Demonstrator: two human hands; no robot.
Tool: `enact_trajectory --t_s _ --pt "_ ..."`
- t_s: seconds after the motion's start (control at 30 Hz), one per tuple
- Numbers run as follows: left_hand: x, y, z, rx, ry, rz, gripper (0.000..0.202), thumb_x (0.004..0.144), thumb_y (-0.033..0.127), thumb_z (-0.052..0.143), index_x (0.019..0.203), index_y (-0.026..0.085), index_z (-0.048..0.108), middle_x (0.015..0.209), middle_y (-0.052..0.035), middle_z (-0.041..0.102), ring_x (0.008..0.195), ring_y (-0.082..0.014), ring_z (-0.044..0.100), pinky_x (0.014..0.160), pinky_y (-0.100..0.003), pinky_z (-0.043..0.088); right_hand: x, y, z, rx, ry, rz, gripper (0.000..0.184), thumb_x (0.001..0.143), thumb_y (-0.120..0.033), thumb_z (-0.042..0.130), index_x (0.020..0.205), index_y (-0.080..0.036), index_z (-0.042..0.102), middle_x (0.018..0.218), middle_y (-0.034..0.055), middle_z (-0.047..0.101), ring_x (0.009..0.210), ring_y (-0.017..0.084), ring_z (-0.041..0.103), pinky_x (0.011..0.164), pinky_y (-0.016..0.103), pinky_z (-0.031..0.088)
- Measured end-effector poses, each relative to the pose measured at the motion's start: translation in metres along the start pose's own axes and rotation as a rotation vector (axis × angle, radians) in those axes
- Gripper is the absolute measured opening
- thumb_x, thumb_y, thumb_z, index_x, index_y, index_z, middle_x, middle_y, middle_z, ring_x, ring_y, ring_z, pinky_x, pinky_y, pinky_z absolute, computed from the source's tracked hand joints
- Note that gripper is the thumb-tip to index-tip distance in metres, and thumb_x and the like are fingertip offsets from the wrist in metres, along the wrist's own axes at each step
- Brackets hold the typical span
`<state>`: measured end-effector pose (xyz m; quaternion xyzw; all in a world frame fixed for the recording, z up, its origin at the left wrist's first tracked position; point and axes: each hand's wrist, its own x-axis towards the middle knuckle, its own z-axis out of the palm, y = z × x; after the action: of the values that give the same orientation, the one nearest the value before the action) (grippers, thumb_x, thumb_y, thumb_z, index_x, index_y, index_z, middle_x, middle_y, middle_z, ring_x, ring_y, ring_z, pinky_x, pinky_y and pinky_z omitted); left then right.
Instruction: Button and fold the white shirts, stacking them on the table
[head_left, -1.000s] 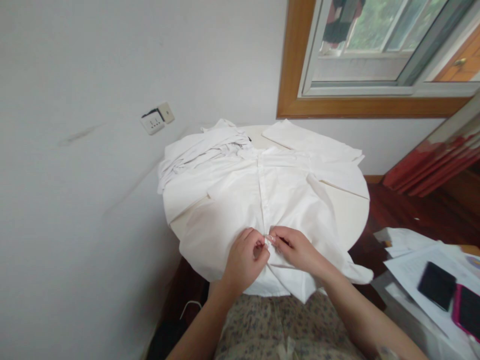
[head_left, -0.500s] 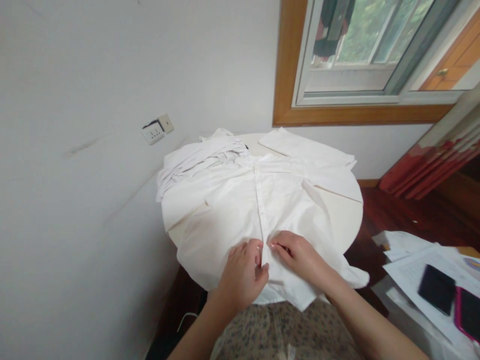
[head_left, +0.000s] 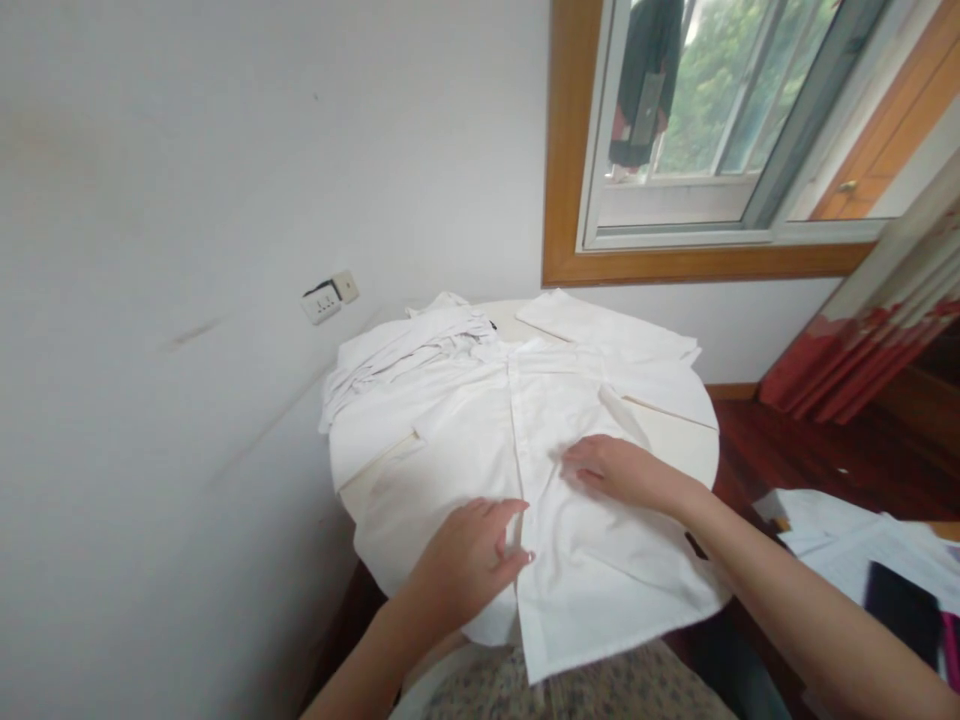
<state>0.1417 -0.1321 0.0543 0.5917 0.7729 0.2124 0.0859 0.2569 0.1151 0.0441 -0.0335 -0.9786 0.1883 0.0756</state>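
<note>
A white button-front shirt (head_left: 450,470) lies spread over a round table (head_left: 675,410), its front strip running down the middle and its lower edge hanging over the near side. My left hand (head_left: 472,550) rests on the shirt just left of that strip, with thumb and fingers apart at the edge. On the right front panel, my right hand (head_left: 611,468) touches the cloth with its fingers stretched out. The fabric around it is wrinkled, and the panel's bottom corner drops toward my patterned clothing (head_left: 600,695).
A heap of crumpled white cloth (head_left: 405,350) lies at the table's back left. The wall with a socket (head_left: 322,303) is close on the left. To the right are papers (head_left: 832,545) and a dark phone (head_left: 904,605). A window (head_left: 705,120) and curtain (head_left: 855,320) stand beyond.
My right hand has moved up and right from the front strip, away from my left hand. The right panel's lower corner now hangs straighter and farther down. My left hand has opened wider.
</note>
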Motion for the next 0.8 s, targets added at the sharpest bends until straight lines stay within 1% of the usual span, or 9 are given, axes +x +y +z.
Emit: enact_trajectory --t_s 0.03,0.1,0.17,0.2,0.27,0.33,0.43,0.6,0.8 --pt "0.013 -0.004 -0.004 0.024 0.048 0.008 0.025 0.085 0.032 0.055 0.107 0.021 0.061 0.081 -0.0023 0.063 0.083 -0.0197 0.056 0.079 -0.034 0.042 0.011 0.007 -0.006 -0.040 -0.010 0.004 0.028 0.087 -0.022 0.050 0.109 -0.019 0.067 0.105 0.0094 0.068 0.099 0.021 0.060 0.089 0.033 0.043" --pt "0.042 -0.015 -0.008 0.087 0.125 0.045 0.026 0.092 0.034 0.043 0.100 0.021 0.064 0.098 -0.0061 0.065 0.099 -0.0208 0.055 0.090 -0.036 0.041 0.035 0.021 -0.013 -0.154 0.012 0.058 0.029 0.089 -0.022 0.045 0.108 -0.017 0.067 0.107 0.0106 0.067 0.102 0.022 0.059 0.093 0.034 0.042" --pt "0.067 -0.030 -0.004 0.158 0.151 0.056 0.037 0.094 0.041 0.039 0.120 0.023 0.058 0.127 -0.0084 0.056 0.121 -0.0239 0.045 0.102 -0.041 0.034 0.055 0.030 -0.012 -0.238 0.037 0.139 0.033 0.091 -0.026 0.043 0.117 -0.018 0.063 0.121 0.0115 0.062 0.114 0.024 0.053 0.099 0.038 0.038" --pt "0.075 -0.037 0.000 0.186 0.113 0.043 0.045 0.093 0.048 0.038 0.130 0.026 0.050 0.140 -0.0080 0.045 0.130 -0.0265 0.036 0.107 -0.046 0.028 0.061 0.034 -0.008 -0.258 0.038 0.185 0.038 0.092 -0.032 0.042 0.125 -0.019 0.058 0.131 0.0118 0.056 0.121 0.025 0.048 0.101 0.041 0.035" --pt "0.084 -0.049 0.011 0.208 -0.003 -0.011 0.058 0.090 0.060 0.033 0.140 0.030 0.037 0.150 -0.0070 0.033 0.137 -0.0299 0.027 0.109 -0.054 0.022 0.065 0.037 0.007 -0.262 0.001 0.269 0.056 0.093 -0.052 0.037 0.140 -0.023 0.041 0.146 0.0126 0.038 0.133 0.031 0.035 0.104 0.053 0.030" --pt "0.081 -0.056 0.021 0.236 -0.059 -0.013 0.069 0.085 0.069 0.033 0.144 0.033 0.029 0.153 -0.0061 0.026 0.141 -0.0318 0.018 0.111 -0.059 0.013 0.059 0.038 0.024 -0.253 -0.052 0.290 0.071 0.088 -0.067 0.030 0.145 -0.024 0.033 0.152 0.0137 0.025 0.139 0.036 0.020 0.105 0.062 0.020" --pt "0.066 -0.057 0.030 0.263 -0.059 0.015 0.078 0.080 0.075 0.034 0.145 0.035 0.024 0.155 -0.0063 0.020 0.143 -0.0316 0.012 0.112 -0.060 0.005 0.038 0.035 0.040 -0.259 0.001 0.235 0.075 0.086 -0.072 0.023 0.146 -0.027 0.030 0.155 0.0113 0.019 0.142 0.035 0.010 0.108 0.064 0.010" --pt "0.049 -0.047 0.029 0.255 -0.073 0.069 0.078 0.079 0.075 0.036 0.145 0.035 0.024 0.155 -0.0066 0.019 0.143 -0.0311 0.012 0.112 -0.060 0.003 0.010 0.032 0.033 -0.253 0.034 0.129 0.068 0.088 -0.069 0.024 0.144 -0.031 0.035 0.154 0.0073 0.023 0.141 0.032 0.015 0.111 0.059 0.010" --pt "0.030 -0.024 0.034 0.242 -0.057 0.065 0.073 0.083 0.072 0.034 0.145 0.037 0.023 0.156 -0.0045 0.019 0.143 -0.0313 0.011 0.112 -0.062 0.006 -0.012 0.031 0.029 -0.243 0.041 0.091 0.062 0.090 -0.065 0.030 0.144 -0.033 0.034 0.153 0.0060 0.026 0.141 0.030 0.017 0.110 0.059 0.012"
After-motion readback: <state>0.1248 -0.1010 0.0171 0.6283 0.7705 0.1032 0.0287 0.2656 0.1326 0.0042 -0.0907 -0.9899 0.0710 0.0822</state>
